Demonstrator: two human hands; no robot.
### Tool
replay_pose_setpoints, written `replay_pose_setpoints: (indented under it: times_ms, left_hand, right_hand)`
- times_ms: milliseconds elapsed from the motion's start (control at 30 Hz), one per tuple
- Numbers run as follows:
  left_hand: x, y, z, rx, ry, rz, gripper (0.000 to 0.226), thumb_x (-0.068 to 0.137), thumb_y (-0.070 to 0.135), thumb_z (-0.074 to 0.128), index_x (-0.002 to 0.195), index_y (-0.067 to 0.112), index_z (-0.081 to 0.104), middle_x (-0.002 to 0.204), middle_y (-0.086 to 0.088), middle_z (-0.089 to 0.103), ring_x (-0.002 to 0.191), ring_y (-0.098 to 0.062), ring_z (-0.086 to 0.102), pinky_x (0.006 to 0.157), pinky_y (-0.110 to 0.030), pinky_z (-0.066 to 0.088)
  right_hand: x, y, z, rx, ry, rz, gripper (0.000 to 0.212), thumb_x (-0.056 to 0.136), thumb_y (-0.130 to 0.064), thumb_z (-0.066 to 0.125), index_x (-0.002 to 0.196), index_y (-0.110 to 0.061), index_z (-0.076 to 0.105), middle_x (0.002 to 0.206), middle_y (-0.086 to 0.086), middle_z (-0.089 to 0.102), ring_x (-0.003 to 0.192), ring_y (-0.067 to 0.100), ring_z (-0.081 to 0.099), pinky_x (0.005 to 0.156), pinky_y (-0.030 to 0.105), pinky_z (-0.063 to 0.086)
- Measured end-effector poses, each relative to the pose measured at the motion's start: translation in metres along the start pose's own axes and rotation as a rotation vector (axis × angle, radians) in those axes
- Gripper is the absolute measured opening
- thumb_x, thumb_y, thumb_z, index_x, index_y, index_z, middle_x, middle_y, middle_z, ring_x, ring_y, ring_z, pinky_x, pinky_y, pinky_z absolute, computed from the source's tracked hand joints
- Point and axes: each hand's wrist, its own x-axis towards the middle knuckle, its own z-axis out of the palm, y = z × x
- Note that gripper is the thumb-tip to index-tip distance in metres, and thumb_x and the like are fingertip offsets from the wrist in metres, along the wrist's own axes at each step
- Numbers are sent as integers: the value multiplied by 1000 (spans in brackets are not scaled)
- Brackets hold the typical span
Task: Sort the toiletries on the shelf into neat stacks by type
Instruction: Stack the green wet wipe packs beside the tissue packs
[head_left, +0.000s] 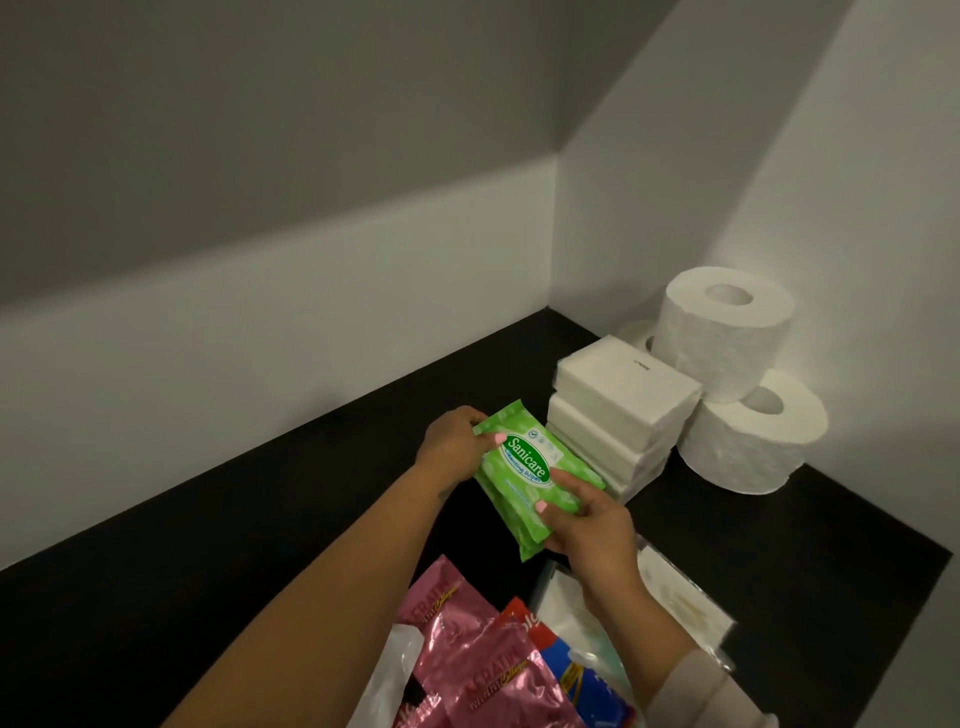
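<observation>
Black shelf (260, 545) with tissue packs (618, 410), toilet rolls (748, 447), pink sachets (467, 649)

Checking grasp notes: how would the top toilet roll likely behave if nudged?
The top toilet roll stands on end atop other rolls, so it probably would not roll at once, but could slide or tip off. It looks soft and probably light, likely denting under pressure.

Home storage nook: toilet rolls (724, 332) stacked on a black shelf (260, 545).

Pink-polished nails on both hands' fingers (497, 439); a beige sleeve (696, 691) covers the right forearm.
</observation>
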Motion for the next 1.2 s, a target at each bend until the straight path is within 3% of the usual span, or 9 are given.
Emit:
replay_pose_setpoints:
  times_ms: [133,300,400,533,633,767,900,1067,1200]
  left_hand:
    - [4,-4,8,48,-26,-31,39,88,32,64,122,14,56,118,-5,62,108,-20,60,94,-36,49]
    - [7,-7,12,-24,41,13,37,88,28,63,122,13,57,119,-7,62,107,-20,60,87,-30,48]
    - [9,-5,11,-1,38,6,38,89,30,63,123,14,56,120,-6,61,108,-20,59,88,-31,47]
    - [11,-8,13,140,-5,-18,40,91,34,58,126,15,54,122,-5,60,110,-21,57,88,-32,47]
    - [10,-9,15,93,-31,-22,38,93,31,55,126,12,52,122,-7,59,109,-20,57,83,-27,43]
    - [10,-9,15,72,-58,-45,40,94,32,54,129,11,49,124,-8,58,111,-21,56,88,-31,46]
    - [8,-11,16,70,-60,-39,39,96,30,52,128,9,50,123,-8,59,109,-20,56,82,-27,43]
    - [6,-15,16,89,4,-25,50,97,37,47,139,11,41,137,-11,49,123,-24,49,94,-31,40]
    - [0,-22,13,91,120,-7,53,94,43,49,138,14,42,139,-12,46,127,-28,45,103,-39,39]
  right_hand:
    - [5,6,-3,-32,-26,50,46,83,1,67,124,-18,60,98,8,67,61,13,58,49,18,51]
    - [12,6,-2,-108,-27,13,60,82,1,68,135,-21,50,87,-6,64,66,11,61,57,24,54]
    - [16,3,-2,-139,-21,18,64,82,1,68,136,-24,47,81,-4,61,60,11,58,51,22,51]
    - [12,6,-2,-156,-54,59,65,82,0,68,138,-24,46,98,6,64,64,12,59,45,17,48]
    - [11,9,-2,-197,-46,39,65,82,-4,69,138,-26,45,104,5,64,74,16,65,53,23,54]
    - [12,11,-6,-287,-37,-1,64,81,-9,72,136,-30,46,102,3,67,74,17,66,60,27,55]
    - [15,10,-9,-331,-52,-21,66,79,-10,73,136,-31,47,116,4,66,93,21,68,83,41,56]
    - [7,0,-14,-427,-61,-44,62,82,-22,72,136,-34,46,111,0,64,84,14,63,75,31,54]
    - [-3,-5,-21,-463,-4,-106,56,81,-31,72,133,-33,51,119,-3,64,97,12,62,88,32,51]
